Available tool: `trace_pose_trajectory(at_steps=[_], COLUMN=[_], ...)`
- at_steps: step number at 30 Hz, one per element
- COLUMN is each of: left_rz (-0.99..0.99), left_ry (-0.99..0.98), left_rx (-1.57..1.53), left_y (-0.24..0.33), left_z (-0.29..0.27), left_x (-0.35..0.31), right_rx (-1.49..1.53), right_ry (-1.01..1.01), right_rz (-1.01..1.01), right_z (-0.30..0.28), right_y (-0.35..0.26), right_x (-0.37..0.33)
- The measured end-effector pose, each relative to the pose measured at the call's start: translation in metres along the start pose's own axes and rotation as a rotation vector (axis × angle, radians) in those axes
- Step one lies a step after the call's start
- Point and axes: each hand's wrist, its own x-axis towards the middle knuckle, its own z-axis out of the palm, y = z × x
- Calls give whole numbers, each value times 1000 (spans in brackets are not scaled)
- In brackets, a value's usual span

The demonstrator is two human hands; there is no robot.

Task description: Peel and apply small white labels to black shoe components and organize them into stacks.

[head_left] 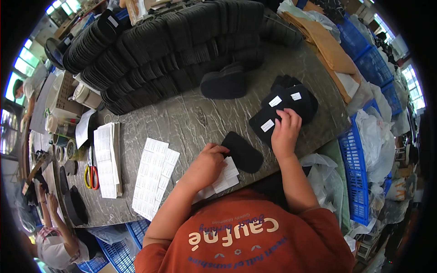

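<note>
My left hand (210,164) is closed, its fingertips at the left edge of a plain black rounded pad (245,154). A sheet of white labels (226,176) lies under and beside that hand. Whatever the fingers pinch is hidden. My right hand (287,132) rests with bent, slightly parted fingers on a black pad bearing a white label (267,125). It lies on top of that pad rather than gripping it. Just beyond, more black pads (307,105) overlap in a loose pile, two of them showing white labels.
Long rows of stacked black pads (182,41) line the table's back, with a small pile (224,83) before them. Label sheets (154,175), a stack of printed sheets (105,159) and scissors (91,175) lie left. Blue crates (355,173) stand right. Another person (57,241) works at lower left.
</note>
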Motion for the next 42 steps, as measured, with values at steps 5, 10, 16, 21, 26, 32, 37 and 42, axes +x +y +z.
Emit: trace_pose_trajectory(at_steps=[5,10,16,21,26,32,37,42], left_rz=[-157,-375,-438,-73,65,86,74,83], left_ry=[250,307,384,97,-1,-36,-45,-26], left_rx=[-233,-303,-95,62,175,215,212,209], left_y=[8,22,17,21,24,21,22,23], left_z=[-6,-12,-8,-17,4,5,5,6], left_x=[-12,-11,-17,-27,-32,-32,-32,-30], right_rx=[741,1252,1085,908,876,747,653,620], right_ry=[-292,-797,-646,-580,-751,-740,-726,-701], right_rz=[41,552,229,340,432,367,330,303], right_z=[-31,-33,-30,-17,-1,10,9,9], right_y=[-58,-79,-85,-64,-67,-68,-73,-74], right_x=[-15,-30,-25,-11,-16,-22,-21,-22])
